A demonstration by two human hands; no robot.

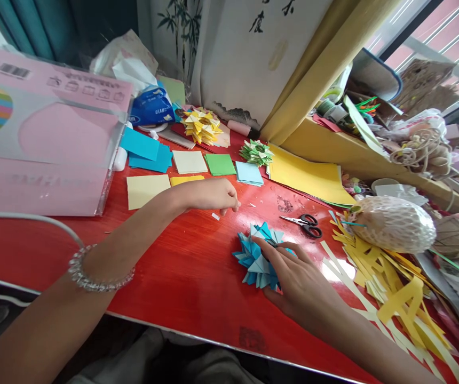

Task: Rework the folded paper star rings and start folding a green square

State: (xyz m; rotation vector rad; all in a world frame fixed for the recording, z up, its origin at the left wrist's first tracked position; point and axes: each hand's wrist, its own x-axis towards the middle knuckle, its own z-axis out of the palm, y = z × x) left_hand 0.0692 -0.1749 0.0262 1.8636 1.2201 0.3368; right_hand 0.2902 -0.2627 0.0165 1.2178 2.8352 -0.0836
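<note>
A blue origami flower, folded from dark and light blue paper points, rests on the red table. My right hand lies over its right side, fingers across the top and thumb against the near edge, gripping it. Part of the flower is hidden under those fingers. Above the table, up and left of the flower, hovers my left hand with curled fingers; nothing shows in it. Small paper stacks sit just beyond this hand: green squares, light blue squares, cream sheets and yellow sheets.
Black-handled scissors lie right of the flower. Yellow paper strips pile at the right, near a net-wrapped fruit. Farther back are a yellow origami piece and a green one. A pink paper pack stands left.
</note>
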